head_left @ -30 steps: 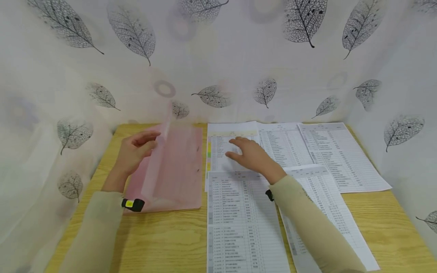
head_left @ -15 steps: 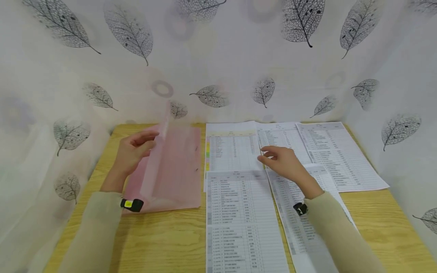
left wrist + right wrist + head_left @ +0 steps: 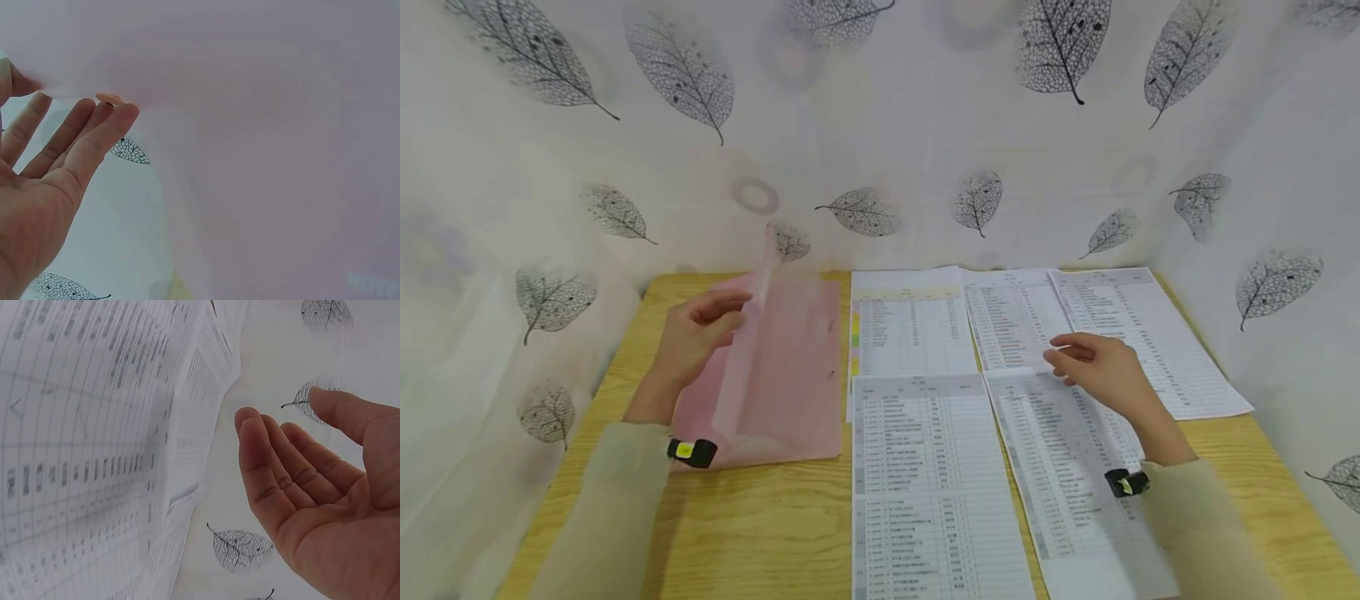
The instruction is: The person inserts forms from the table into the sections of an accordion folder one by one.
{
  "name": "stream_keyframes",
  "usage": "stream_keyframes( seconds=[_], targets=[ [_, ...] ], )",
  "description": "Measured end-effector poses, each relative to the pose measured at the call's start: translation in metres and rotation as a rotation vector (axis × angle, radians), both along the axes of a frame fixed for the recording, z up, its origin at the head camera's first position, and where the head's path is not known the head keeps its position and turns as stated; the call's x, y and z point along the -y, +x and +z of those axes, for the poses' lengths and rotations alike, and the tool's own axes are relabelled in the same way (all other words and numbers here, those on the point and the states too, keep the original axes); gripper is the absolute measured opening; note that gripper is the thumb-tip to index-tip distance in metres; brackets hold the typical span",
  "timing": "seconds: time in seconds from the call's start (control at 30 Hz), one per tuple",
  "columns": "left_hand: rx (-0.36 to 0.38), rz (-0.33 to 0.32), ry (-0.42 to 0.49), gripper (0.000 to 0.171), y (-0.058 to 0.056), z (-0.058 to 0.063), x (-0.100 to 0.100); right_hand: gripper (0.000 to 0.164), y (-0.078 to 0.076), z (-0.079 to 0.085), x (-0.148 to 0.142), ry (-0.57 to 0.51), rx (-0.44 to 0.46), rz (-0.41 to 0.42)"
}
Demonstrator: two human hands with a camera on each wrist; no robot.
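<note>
At the table's left lies a pink translucent plastic folder (image 3: 801, 367), its cover (image 3: 739, 375) lifted partway up. My left hand (image 3: 700, 337) pinches the edge of that cover between thumb and fingers; in the left wrist view the pink sheet (image 3: 262, 156) fills most of the picture. My right hand (image 3: 1101, 371) hovers over the printed sheets on the right, its fingers loosely bent and nothing in them. Below it is the front right sheet (image 3: 1060, 483), and just beyond is the back middle sheet (image 3: 1015, 325). The right wrist view shows the palm (image 3: 325, 537) bare.
A sheet with coloured tabs (image 3: 917, 333) lies beside the folder, and a long printed table sheet (image 3: 932, 483) overlaps its front. Another sheet (image 3: 1157, 350) lies at the back right. A leaf-patterned curtain (image 3: 880, 108) surrounds the wooden table (image 3: 760, 533).
My right hand has swept rightward, from above the coloured-tab sheet to above the front right sheet. The left hand keeps its pinch on the folder cover in the same place.
</note>
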State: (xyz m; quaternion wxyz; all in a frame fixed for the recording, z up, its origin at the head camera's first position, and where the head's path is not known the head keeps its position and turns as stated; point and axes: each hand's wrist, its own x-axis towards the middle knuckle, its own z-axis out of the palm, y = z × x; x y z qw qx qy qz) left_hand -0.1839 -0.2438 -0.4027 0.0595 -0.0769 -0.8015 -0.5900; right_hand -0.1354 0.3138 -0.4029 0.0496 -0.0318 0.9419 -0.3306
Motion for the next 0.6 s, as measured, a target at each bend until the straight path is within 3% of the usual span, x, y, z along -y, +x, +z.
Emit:
stream_keyframes(
  seconds=[0.27, 0.6],
  targets=[
    [-0.006, -0.008, -0.013, 0.032, 0.000, 0.001, -0.002, 0.057, 0.015, -0.006, -0.047, -0.016, 0.102, -0.101],
    [0.009, 0.003, -0.024, 0.033, 0.001, 0.003, -0.001, 0.068, 0.026, -0.023, -0.095, -0.152, 0.227, -0.187]
  ],
)
